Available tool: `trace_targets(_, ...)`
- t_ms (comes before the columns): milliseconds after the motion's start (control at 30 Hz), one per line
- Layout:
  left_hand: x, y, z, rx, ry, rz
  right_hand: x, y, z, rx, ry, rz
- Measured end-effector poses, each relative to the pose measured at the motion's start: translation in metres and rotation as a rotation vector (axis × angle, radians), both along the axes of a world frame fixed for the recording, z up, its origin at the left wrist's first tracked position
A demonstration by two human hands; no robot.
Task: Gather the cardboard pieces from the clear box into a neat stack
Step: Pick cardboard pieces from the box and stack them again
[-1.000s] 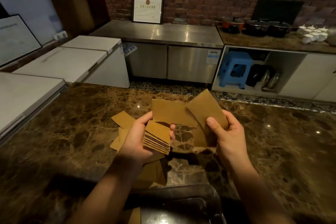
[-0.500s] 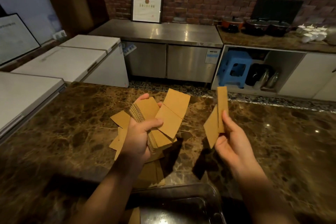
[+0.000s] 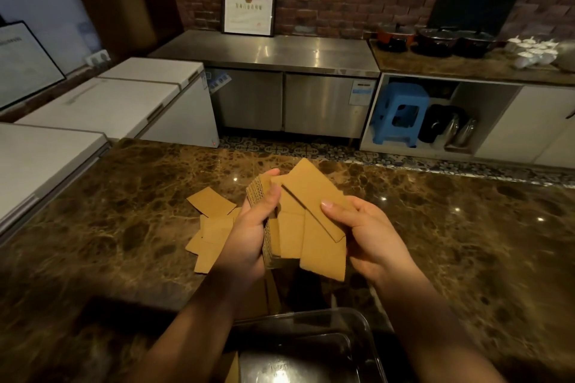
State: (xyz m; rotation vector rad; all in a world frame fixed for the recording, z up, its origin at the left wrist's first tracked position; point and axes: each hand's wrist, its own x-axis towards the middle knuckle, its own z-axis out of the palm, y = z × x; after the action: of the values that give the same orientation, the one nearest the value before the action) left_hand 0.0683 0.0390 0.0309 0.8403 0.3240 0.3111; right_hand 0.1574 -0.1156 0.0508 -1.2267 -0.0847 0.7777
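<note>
Brown marble counter (image 3: 435,242) spans the foreground. Clear plastic box (image 3: 311,348) sits at its near edge, centre. Beyond the box, both hands are raised above the counter: left hand (image 3: 249,236) left of right hand (image 3: 370,239), a sheaf of tan cardboard pieces (image 3: 308,221) gripped between them. Loose tan cardboard pieces (image 3: 211,227) lie on the counter, left of the left hand.

Single view, head-worn, wide-angle. Looks forward and steeply down over marble counter (image 3: 124,227). Both hands close under lens, forearms entering from 5 and 7 o'clock. Clear box (image 3: 311,339) at 6 o'clock, cut by bottom edge. Steel cabinet (image 3: 280,71) and brick wall (image 3: 342,3) far off at 12 o'clock. Edges bow from lens distortion. No second view.
</note>
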Motion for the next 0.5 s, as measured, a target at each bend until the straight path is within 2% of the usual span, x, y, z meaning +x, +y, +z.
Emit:
trace_targets(200, 0.005, -0.002, -0.008, 0.009, 0.016, 0.072, -0.005, 0.005, -0.003, -0.033, -0.075, 0.009)
trace_targets(333, 0.004, 0.004, -0.009, -0.208, -0.046, 0.065, 0.001, -0.006, -0.003, -0.003, -0.219, -0.074)
trace_targets(433, 0.001, 0.006, -0.003, -0.251, 0.08, -0.03, 0.003, -0.009, -0.003, 0.031, -0.383, -0.144)
trace_targets(500, 0.0, 0.006, 0.0, -0.219, 0.143, -0.111, 0.002, -0.005, -0.002, 0.128, -0.308, -0.172)
